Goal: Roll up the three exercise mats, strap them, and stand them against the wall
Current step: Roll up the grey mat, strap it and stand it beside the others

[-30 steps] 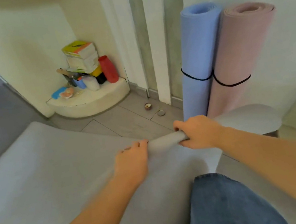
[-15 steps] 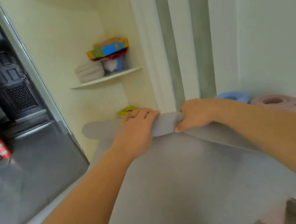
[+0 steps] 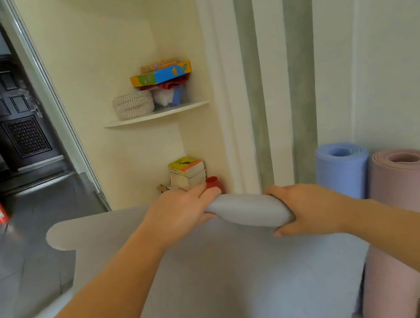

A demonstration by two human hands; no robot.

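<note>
At frame center, your left hand (image 3: 181, 212) and right hand (image 3: 307, 209) each grasped the rolled top edge of the grey mat (image 3: 247, 210), its loose sheet hanging below. The blue mat (image 3: 342, 168) and pink mat (image 3: 405, 183) stood rolled at right, and open floor (image 3: 46, 206) lay at left.

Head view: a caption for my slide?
Left hand and right hand grip a partly rolled grey mat beside the upright blue mat and pink mat.

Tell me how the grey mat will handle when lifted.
Probably floppy: the grey mat drapes below its rolled part. Likely light: the left hand and right hand hold that end up. The unstrapped roll may unwind if released.
</note>
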